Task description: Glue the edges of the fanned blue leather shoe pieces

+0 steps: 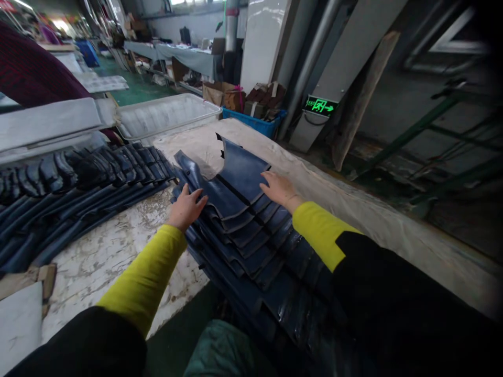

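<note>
Dark blue leather-like pieces [243, 230] lie overlapping in a long fanned row from the table's middle down toward my lap. The farthest piece [241, 165] lies on top, with a black strip along its near edge. My left hand [185, 208] rests at the left edge of the row, fingers spread. On the right edge of the top piece, my right hand [278, 187] lies with its fingers apart. Neither hand is closed around a piece. Another row of dark blue pieces [78, 183] lies to the left.
The worn table [118, 230] runs beneath both rows. A white tray [168, 112] stands behind, beside a blue crate [255, 123] of brown pieces. A person's dark red sleeve [39, 68] shows at upper left. A green metal frame [416, 131] stands right.
</note>
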Motion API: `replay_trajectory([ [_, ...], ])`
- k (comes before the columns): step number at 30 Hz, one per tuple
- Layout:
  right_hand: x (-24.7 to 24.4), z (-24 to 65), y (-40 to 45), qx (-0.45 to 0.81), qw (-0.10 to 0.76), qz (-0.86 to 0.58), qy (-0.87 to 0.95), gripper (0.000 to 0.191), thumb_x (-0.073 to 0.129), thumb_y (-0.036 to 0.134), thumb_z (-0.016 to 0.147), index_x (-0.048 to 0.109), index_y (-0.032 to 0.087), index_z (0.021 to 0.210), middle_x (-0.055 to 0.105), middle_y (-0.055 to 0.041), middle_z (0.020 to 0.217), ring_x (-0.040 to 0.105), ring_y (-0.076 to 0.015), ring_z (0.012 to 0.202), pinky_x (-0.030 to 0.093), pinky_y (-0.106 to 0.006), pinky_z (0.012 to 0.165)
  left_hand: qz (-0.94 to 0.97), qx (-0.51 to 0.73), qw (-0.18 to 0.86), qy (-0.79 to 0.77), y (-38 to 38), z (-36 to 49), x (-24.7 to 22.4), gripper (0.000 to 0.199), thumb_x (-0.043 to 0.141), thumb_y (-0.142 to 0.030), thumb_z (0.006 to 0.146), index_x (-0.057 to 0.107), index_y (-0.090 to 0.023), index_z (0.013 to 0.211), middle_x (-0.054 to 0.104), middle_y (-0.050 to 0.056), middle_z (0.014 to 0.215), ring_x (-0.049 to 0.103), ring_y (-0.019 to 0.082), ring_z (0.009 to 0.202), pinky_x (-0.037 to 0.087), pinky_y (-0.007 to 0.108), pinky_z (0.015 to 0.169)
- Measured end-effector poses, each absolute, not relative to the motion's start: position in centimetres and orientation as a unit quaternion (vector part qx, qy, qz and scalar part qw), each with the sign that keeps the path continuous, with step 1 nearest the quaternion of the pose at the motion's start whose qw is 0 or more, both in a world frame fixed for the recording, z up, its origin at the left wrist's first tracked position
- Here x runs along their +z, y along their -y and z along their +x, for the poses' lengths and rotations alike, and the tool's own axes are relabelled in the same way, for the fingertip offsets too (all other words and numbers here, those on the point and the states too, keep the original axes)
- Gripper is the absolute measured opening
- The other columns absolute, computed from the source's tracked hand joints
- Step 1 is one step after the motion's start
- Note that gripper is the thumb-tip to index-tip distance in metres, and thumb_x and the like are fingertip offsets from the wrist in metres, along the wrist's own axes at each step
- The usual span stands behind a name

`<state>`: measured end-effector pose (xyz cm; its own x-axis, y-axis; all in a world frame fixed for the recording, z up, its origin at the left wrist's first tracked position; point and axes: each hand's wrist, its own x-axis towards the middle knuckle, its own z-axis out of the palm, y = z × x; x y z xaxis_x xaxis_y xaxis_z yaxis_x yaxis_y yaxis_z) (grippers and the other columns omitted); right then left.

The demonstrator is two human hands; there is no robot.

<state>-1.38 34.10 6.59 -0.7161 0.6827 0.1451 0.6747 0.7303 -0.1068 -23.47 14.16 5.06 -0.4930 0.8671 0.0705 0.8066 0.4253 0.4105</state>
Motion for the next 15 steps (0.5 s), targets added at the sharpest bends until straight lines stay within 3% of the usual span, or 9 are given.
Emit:
replay_trajectory([
  [4, 7.4, 3.4, -29.3, 0.052, 0.082, -0.347, 0.933, 0.038, 0.05, 0.021, 0.087, 0.055, 0.01, 0.123, 0.053, -0.0138, 0.129, 0.051, -0.0244, 0.118, 0.037, -0.036, 0.102, 0.544, 0.25, 0.036, -0.8, -5.8, -23.2, 4.7, 0.051, 0.041, -0.048, 0.086, 0.056, -0.017, 0.124, 0.035, 0.015, 0.144, 0.038, 0.029, 0.13, 0.034, 0.041, 0.107],
  [7, 7.1, 6.8, -25.1, 0.099, 0.081, -0.334, 0.934, 0.036, 0.05, 0.023, 0.086, 0.058, 0.013, 0.12, 0.053, -0.0133, 0.13, 0.05, -0.0228, 0.12, 0.036, -0.035, 0.105, 0.503, 0.282, 0.02, -0.817, 4.3, -23.8, 3.3, 0.05, 0.042, -0.051, 0.084, 0.056, -0.023, 0.122, 0.044, 0.011, 0.139, 0.045, 0.028, 0.126, 0.038, 0.043, 0.104],
  [8, 7.0, 7.8, -23.7, 0.121, 0.085, -0.33, 0.932, 0.035, 0.049, 0.024, 0.086, 0.059, 0.014, 0.119, 0.053, -0.0126, 0.13, 0.049, -0.0222, 0.121, 0.036, -0.035, 0.106, 0.482, 0.294, 0.007, -0.826, 8.1, -24.3, 2.6, 0.048, 0.044, -0.052, 0.082, 0.056, -0.026, 0.12, 0.047, 0.009, 0.137, 0.047, 0.029, 0.124, 0.041, 0.043, 0.102],
  [10, 6.9, 9.3, -20.9, 0.169, 0.098, -0.322, 0.926, 0.034, 0.047, 0.028, 0.087, 0.06, 0.018, 0.117, 0.053, -0.0113, 0.13, 0.05, -0.0215, 0.12, 0.036, -0.036, 0.106, 0.415, 0.299, 0.0, -0.86, 16.0, -25.5, 1.2, 0.045, 0.047, -0.055, 0.078, 0.056, -0.033, 0.116, 0.051, 0.006, 0.133, 0.052, 0.031, 0.118, 0.054, 0.04, 0.082],
  [12, 6.9, 10.4, -18.1, 0.214, 0.11, -0.309, 0.92, 0.035, 0.046, 0.033, 0.088, 0.062, 0.019, 0.115, 0.054, -0.0107, 0.13, 0.051, -0.0223, 0.12, 0.036, -0.038, 0.107, 0.308, 0.285, 0.017, -0.907, 23.8, -26.8, -0.2, 0.053, 0.05, -0.06, 0.073, 0.053, -0.034, 0.119, 0.052, 0.006, 0.131, 0.059, 0.033, 0.106, 0.056, 0.038, 0.065],
  [15, 7.0, 11.5, -14.6, 0.266, 0.132, -0.283, 0.912, 0.039, 0.046, 0.043, 0.087, 0.063, 0.02, 0.113, 0.055, -0.0097, 0.129, 0.051, -0.0246, 0.12, 0.036, -0.042, 0.107, 0.154, 0.275, 0.039, -0.948, 34.0, -28.2, -1.9, 0.063, 0.048, -0.066, 0.071, 0.048, -0.029, 0.123, 0.057, 0.007, 0.125, 0.065, 0.029, 0.093, 0.057, 0.039, 0.072],
])
